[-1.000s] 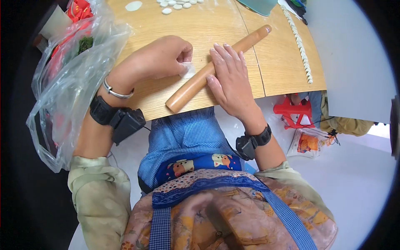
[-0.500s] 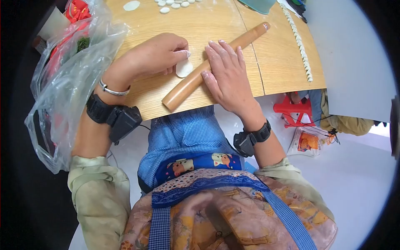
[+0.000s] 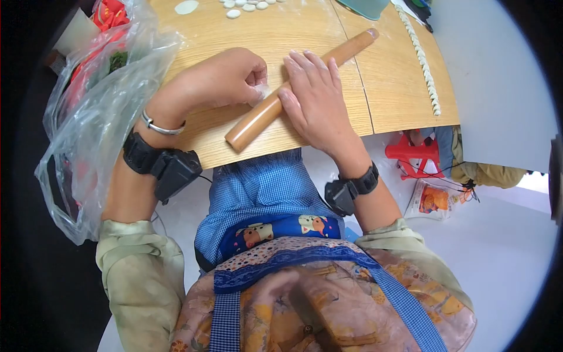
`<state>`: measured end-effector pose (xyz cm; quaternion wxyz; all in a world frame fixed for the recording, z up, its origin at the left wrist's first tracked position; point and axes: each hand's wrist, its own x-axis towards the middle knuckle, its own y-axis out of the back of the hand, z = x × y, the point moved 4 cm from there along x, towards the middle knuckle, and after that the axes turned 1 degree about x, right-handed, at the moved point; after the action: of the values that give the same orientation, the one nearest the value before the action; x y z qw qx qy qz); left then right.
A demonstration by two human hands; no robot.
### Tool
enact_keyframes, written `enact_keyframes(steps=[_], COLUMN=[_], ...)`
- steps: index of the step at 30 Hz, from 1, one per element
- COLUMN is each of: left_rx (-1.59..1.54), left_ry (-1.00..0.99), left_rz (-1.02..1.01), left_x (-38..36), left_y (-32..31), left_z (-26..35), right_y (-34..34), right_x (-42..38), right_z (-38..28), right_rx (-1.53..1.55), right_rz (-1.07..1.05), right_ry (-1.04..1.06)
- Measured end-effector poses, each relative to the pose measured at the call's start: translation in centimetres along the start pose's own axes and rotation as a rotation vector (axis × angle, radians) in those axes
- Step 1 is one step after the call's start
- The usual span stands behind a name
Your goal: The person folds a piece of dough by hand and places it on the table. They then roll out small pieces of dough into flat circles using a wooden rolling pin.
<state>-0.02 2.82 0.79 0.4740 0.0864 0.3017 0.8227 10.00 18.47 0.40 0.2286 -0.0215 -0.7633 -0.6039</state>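
Observation:
A wooden rolling pin (image 3: 255, 123) lies slantwise across the table near its front edge. My right hand (image 3: 314, 97) rests on the middle of the pin, palm down, with its floury fingers stretched out flat. Just left of the pin, my left hand (image 3: 234, 76) is closed in a pinch at the edge of a thin white dough wrapper (image 3: 266, 92). Most of that wrapper is hidden behind my left fingers and the pin.
Several small dough rounds (image 3: 233, 13) and one larger flat wrapper (image 3: 186, 7) lie at the back of the table (image 3: 281, 35). A braided dough strip (image 3: 419, 56) runs along the right side. Left stands a clear plastic bag (image 3: 88, 146); a teal container (image 3: 363, 6) is at the back.
My right hand and the rolling pin have shifted slightly left, and the pin now covers part of the wrapper. My left fingers have curled in and turned at the wrapper's edge.

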Motion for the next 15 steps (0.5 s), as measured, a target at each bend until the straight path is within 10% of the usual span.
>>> enact_keyframes(steps=[15], left_rx=[0.014], left_ry=[-0.063], left_rz=[0.023], left_x=[0.2], left_y=[0.0], left_z=[-0.1], right_y=[0.8], right_x=[-2.2], right_z=[0.5], right_rx=[0.019], right_rz=[-0.028], right_ry=[0.02])
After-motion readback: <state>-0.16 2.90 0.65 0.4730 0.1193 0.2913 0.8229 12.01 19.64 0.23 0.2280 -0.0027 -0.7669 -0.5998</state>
